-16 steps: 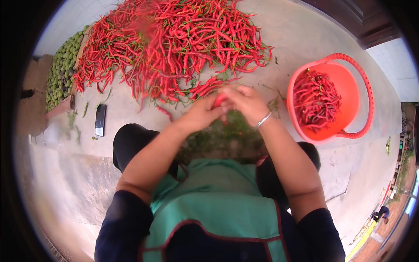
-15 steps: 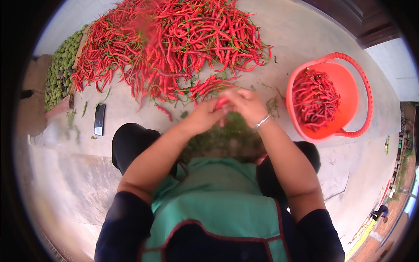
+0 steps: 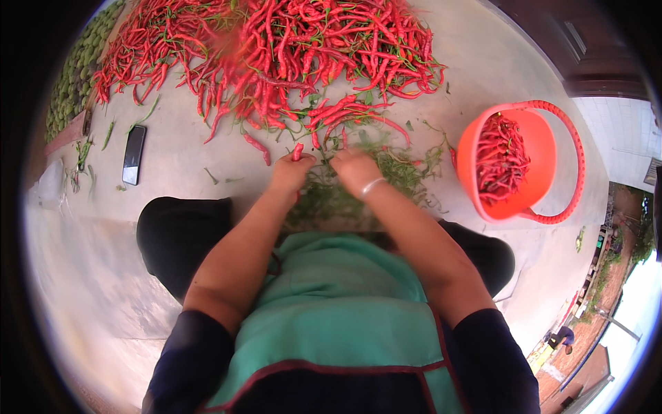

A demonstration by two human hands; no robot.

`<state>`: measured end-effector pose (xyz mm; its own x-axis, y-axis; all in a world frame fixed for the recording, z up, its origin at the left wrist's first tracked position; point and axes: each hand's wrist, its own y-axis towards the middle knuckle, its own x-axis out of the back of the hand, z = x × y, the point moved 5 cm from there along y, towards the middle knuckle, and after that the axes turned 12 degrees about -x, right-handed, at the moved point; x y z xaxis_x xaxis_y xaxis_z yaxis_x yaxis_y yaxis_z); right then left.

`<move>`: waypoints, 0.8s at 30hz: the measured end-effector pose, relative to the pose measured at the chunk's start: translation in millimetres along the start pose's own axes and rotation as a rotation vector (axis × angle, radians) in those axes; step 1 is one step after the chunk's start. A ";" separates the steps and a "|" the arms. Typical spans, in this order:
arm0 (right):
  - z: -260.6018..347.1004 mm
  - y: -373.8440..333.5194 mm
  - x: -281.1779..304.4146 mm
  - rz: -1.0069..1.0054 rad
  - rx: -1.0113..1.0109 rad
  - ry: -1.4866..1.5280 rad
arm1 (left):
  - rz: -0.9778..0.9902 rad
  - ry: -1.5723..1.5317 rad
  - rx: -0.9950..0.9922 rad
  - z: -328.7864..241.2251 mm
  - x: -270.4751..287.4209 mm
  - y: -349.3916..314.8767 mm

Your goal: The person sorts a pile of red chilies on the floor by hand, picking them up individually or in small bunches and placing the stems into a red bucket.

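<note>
My left hand (image 3: 289, 174) is closed around a red chili pepper (image 3: 297, 151), whose end sticks up past the fingers. To its right, and apart from it, my right hand (image 3: 355, 171) has its fingers curled down by the near edge of the loose chilies. What those fingers hold, if anything, is hidden. A bracelet circles the right wrist. Just beyond both hands, a big pile of red chilies (image 3: 331, 41) with green stems spreads on the floor. Below the hands lies a blurred heap of green stems and leaves (image 3: 338, 200).
A red-orange basket (image 3: 545, 155) with a looped handle stands at right, tilted, with red chilies inside. On the left lie a dark phone (image 3: 134, 155) and a few green scraps (image 3: 83, 153). Green round produce (image 3: 76, 65) is heaped at far left. A person (image 3: 562, 338) is far off at lower right.
My hands were together on a red chili; now they are apart, the left drawn to the left with a chili in it, the right slightly lower. The whole view has shifted a little.
</note>
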<state>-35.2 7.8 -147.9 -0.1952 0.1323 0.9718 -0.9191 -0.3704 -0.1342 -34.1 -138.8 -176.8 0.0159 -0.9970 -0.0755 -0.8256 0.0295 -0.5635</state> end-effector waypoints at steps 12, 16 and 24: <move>-12.2 -5.3 50.8 -0.039 -0.797 1.180 | 0.454 0.088 -0.240 -4.2 -45.7 -11.8; -31.2 0.5 43.6 -0.201 -0.366 0.273 | 0.388 0.328 -0.114 -9.1 -34.8 -13.1; 0.7 50.8 0.3 0.175 -0.496 0.041 | -0.085 -0.048 -0.077 5.7 8.1 13.4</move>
<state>-81.7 -11.6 -154.3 -0.3647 0.1472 0.9194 -0.9210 0.0881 -0.3794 -41.9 -146.1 -189.6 0.1129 -0.9911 -0.0708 -0.8607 -0.0620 -0.5053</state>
